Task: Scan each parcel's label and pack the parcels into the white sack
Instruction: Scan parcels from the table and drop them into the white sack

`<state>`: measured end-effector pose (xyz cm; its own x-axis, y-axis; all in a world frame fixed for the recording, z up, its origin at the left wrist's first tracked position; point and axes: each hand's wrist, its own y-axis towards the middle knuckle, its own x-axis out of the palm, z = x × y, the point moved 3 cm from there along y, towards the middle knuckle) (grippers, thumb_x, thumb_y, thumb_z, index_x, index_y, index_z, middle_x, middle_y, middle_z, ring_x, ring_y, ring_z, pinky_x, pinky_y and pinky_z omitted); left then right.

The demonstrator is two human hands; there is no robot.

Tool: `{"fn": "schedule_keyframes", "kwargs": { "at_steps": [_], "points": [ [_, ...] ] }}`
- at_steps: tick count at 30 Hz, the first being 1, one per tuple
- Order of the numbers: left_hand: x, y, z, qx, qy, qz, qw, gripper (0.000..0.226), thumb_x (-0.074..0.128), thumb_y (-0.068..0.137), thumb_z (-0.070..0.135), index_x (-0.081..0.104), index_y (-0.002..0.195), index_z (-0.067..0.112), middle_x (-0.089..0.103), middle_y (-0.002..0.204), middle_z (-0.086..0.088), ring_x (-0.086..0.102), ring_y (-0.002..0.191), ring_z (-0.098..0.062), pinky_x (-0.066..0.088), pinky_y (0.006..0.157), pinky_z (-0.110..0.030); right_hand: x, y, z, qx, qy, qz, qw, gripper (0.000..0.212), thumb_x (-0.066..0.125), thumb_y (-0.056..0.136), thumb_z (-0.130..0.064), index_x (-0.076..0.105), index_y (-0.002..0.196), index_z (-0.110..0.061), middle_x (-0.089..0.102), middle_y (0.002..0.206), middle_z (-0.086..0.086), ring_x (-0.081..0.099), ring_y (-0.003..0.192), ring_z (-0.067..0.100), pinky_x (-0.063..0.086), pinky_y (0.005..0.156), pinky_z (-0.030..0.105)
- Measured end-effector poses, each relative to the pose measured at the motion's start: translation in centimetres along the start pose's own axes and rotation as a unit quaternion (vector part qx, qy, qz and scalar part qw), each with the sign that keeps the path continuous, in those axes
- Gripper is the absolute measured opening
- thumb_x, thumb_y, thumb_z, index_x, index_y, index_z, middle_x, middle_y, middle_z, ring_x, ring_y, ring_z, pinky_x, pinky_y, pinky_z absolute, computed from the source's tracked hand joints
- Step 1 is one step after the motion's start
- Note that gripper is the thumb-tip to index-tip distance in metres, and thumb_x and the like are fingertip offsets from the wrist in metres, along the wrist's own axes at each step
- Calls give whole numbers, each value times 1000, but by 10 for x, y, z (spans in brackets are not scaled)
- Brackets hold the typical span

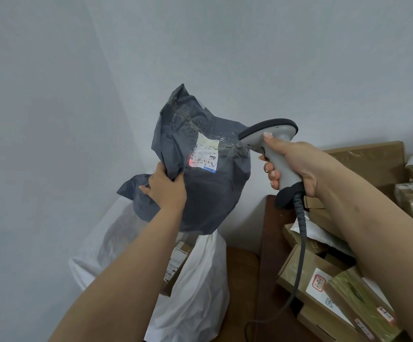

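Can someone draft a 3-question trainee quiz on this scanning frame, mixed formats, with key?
1. Multiple choice: what does the left hand hold? A) a cardboard box B) a dark grey poly mailer C) the white sack
2. True or false: the scanner in the right hand throws a red glow on the mailer's label.
3. Fill in: the mailer is held up directly above the open white ____.

Key: 1 B, the dark grey poly mailer. 2 true. 3 sack, which already holds a labelled box.
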<state>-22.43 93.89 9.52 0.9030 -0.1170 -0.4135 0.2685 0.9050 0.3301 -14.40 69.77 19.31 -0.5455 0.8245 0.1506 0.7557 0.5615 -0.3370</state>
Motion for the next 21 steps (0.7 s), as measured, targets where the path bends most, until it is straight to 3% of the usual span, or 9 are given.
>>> {"fn": "schedule_keyframes", "kwargs": {
  "at_steps": [21],
  "points": [
    [-2,4,-8,-26,-11,-2,1000,29,63,91,36,59,113,18,69,114,-3,56,119,-29,0,118,-55,9,3,3,7,5,2,1000,43,61,92,-48,52,82,-7,50,54,3,43,36,11,44,40,19]
  ]
}}
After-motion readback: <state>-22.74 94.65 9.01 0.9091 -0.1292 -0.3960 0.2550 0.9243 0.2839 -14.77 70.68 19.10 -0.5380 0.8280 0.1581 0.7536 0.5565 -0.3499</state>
